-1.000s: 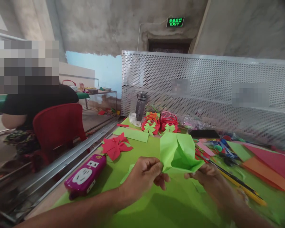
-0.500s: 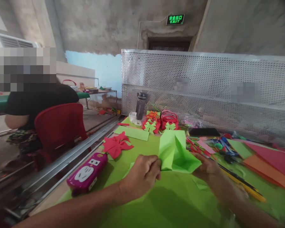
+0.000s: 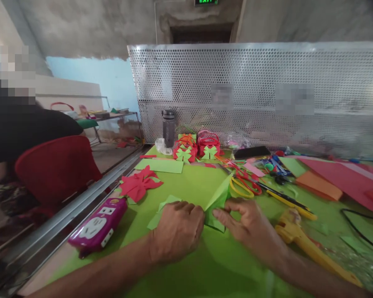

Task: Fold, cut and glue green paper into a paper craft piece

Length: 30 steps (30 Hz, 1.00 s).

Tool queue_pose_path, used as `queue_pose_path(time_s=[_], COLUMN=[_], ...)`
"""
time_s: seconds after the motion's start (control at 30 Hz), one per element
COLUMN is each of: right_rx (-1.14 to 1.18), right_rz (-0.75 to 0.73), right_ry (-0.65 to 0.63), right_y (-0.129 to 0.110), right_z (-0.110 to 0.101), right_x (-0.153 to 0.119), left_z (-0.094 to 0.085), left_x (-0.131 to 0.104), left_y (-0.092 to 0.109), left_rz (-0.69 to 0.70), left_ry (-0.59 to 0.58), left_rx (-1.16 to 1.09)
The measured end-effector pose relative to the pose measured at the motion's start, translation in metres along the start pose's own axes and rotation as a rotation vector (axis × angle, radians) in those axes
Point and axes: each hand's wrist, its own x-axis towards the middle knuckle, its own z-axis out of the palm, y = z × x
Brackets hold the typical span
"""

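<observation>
Between my hands is a folded piece of green paper [image 3: 216,207], standing tilted over the green-covered table [image 3: 202,265]. My left hand [image 3: 182,227] is closed at the paper's left edge, knuckles up, its fingertips hidden. On the other side, my right hand [image 3: 244,217] pinches the paper's right edge between thumb and fingers. Light green paper scraps [image 3: 161,209] lie behind my left hand. A red paper flower [image 3: 139,183] rests farther left. Yellow-handled scissors [image 3: 241,189] lie just beyond my right hand.
A purple power strip [image 3: 99,225] sits at the left edge. At right lie a yellow glue gun [image 3: 301,236], a cutter [image 3: 289,203] and coloured sheets [image 3: 338,174]. Small red paper baskets [image 3: 209,145] and a bottle [image 3: 168,128] stand before a perforated metal panel [image 3: 251,74]. A person sits at left.
The green paper has gone from spread open to folded narrower, and my right hand has come closer to my left. The view has shifted right and down, bringing the glue gun into clear sight.
</observation>
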Motion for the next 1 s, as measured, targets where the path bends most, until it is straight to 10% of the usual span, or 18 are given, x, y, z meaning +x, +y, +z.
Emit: queue_pose_path(time_s=[0.27, 0.53, 1.0], right_rx=[0.029, -0.441, -0.259], right_rz=[0.124, -0.669, -0.59], right_ry=[-0.048, 0.196, 0.285], right_y=[0.007, 0.023, 0.017], right_z=[-0.004, -0.006, 0.0], right_x=[-0.001, -0.006, -0.007], left_z=[0.003, 0.0, 0.003], left_x=[0.001, 0.007, 0.002], left_y=[0.002, -0.009, -0.004], left_rz=[-0.069, -0.307, 0.055], left_ry=[-0.019, -0.113, -0.063], left_rx=[-0.135, -0.529, -0.42])
